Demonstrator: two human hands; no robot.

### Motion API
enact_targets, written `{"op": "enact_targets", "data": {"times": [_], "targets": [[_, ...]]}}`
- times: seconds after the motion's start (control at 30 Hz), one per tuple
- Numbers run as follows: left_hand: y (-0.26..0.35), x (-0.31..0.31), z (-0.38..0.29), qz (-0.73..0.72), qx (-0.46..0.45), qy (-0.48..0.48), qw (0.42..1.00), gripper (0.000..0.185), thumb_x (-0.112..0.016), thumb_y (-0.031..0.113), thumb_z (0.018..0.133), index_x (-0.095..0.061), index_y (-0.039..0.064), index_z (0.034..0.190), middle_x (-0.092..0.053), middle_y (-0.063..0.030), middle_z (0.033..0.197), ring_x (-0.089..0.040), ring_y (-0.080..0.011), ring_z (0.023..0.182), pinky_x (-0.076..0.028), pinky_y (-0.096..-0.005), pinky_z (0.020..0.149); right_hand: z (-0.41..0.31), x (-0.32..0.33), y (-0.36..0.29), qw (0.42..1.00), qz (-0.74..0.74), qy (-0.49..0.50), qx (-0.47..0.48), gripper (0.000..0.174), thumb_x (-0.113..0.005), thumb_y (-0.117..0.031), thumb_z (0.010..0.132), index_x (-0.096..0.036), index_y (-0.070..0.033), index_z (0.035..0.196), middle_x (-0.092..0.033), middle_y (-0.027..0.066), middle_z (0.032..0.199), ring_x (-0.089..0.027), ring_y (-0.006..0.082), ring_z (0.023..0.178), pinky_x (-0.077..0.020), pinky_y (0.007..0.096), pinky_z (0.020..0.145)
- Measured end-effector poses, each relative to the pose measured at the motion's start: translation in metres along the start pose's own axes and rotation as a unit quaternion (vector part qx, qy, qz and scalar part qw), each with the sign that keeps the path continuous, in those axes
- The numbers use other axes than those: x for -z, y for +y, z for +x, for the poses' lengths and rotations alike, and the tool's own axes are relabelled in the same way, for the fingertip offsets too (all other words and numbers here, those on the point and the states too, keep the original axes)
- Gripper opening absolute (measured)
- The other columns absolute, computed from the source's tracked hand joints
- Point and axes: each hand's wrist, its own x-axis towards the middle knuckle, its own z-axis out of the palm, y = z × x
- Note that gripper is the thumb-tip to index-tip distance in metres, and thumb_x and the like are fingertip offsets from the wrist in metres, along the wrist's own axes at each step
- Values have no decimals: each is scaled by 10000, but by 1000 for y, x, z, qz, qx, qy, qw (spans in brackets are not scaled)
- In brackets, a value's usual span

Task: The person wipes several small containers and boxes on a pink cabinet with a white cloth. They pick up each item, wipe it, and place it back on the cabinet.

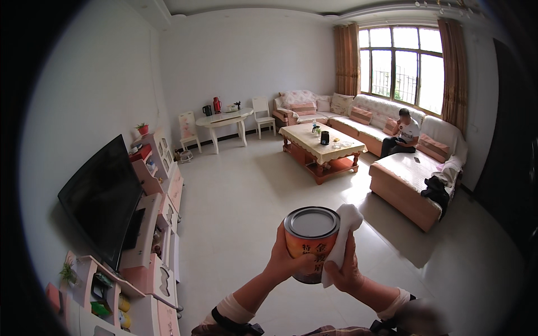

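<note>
An orange and red metal can (311,245) with a grey lid is held upright in front of me, above the floor. My left hand (283,256) grips it around its left side, the thumb across the printed front. On the can's right side, my right hand (349,266) pinches a white cloth (345,235), which lies against the can and bunches up above the fingers. The fingers of the left hand behind the can are hidden.
A television (103,201) and a pink and white cabinet (164,311) line the left side. Farther off stand a coffee table (323,147) with a cloth, an oval table (225,117) and two chairs. A person (405,132) sits on the corner sofa (399,197) at right.
</note>
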Motion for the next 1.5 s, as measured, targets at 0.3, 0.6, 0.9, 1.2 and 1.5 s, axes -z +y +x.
{"op": "enact_targets", "data": {"times": [0.3,0.6,0.9,1.2,1.5], "targets": [[7,28,-12,48,-71,-70,994,803,-647,77,599,-269,41,1307,-359,-88,1251,-359,-215,1202,-361,-361,979,1,-5,-8,950,275,-12,-148,657,-399,-147,818,-85,30,1367,-283,191,1339,-281,278,1243,-210,376,1043],[0,17,-25,114,-130,92,981,918,-752,151,658,-160,56,1354,-319,-115,1307,-350,-225,1229,-367,-377,980,16,-19,2,997,62,-34,16,733,-552,-80,768,-120,91,1335,-377,286,1205,-444,393,1064,-370,452,907],[5,11,-23,102,-94,135,981,1021,-801,187,577,-163,31,1359,-353,-122,1312,-356,-228,1235,-316,-373,1016,18,-33,31,924,362,-39,-117,687,-492,-210,818,-134,37,1350,-357,203,1256,-421,307,1120,-292,402,988],[0,-11,-29,120,-223,33,967,1090,-820,214,542,-146,25,1378,-354,-139,1330,-357,-255,1246,-289,-390,1028,-13,-34,79,624,649,-176,-398,440,-333,-360,933,-479,-23,1174,-525,87,1164,-481,180,1069,-376,314,943],[-18,-17,-62,191,-165,130,959,1104,-826,203,555,-110,39,1380,-358,-133,1314,-366,-258,1230,-296,-393,1017,-35,-63,82,793,405,-414,-186,550,-677,-430,603,-586,-90,1026,-596,25,1033,-547,141,934,-453,298,816]]}}
